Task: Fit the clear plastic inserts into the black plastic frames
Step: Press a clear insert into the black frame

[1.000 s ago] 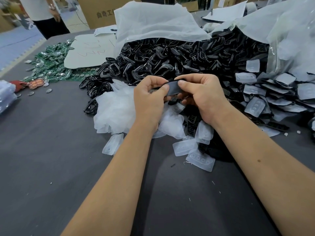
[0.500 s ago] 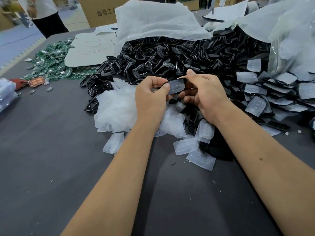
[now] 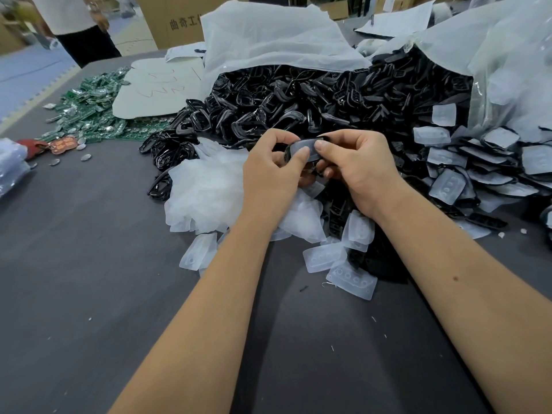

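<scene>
Both hands hold one black plastic frame with a clear insert lying in it, above the table's middle. My left hand pinches its left end, thumb pressed on the insert. My right hand grips the right end, thumb on top and fingers curled beneath. A big heap of black frames spills from an open bag behind. Loose clear inserts lie on the dark table under my wrists. A pile of frames with inserts in them sits to the right.
A crumpled clear plastic bag lies left of my hands. Green circuit boards and a white card sit at the far left. A person stands beyond the table corner. Cardboard boxes stand behind.
The frame has turned so the clear insert faces up. Both thumbs now press on it, and my right hand has shifted its grip from over the top to the right end.
</scene>
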A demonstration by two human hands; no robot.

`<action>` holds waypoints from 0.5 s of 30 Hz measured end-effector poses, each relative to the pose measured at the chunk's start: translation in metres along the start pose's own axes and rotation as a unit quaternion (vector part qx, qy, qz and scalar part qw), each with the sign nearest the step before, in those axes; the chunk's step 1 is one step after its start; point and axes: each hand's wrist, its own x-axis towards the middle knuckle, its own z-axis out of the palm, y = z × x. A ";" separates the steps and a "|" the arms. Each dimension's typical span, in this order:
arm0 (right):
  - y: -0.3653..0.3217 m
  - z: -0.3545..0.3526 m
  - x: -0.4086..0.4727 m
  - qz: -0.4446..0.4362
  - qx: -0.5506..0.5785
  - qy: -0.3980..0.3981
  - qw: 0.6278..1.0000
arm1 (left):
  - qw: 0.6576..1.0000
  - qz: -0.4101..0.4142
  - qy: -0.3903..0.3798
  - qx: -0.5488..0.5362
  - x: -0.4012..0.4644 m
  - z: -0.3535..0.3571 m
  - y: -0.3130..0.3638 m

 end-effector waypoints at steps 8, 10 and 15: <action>0.002 0.000 0.002 -0.001 -0.007 -0.006 1.000 | 1.000 -0.023 0.005 -0.014 0.001 0.002 0.001; 0.002 0.000 0.002 -0.005 -0.008 -0.007 1.000 | 0.999 -0.027 0.011 -0.016 0.001 0.002 0.000; 0.002 0.000 0.003 -0.010 -0.011 -0.008 1.000 | 0.998 -0.035 0.023 -0.041 0.003 0.001 -0.003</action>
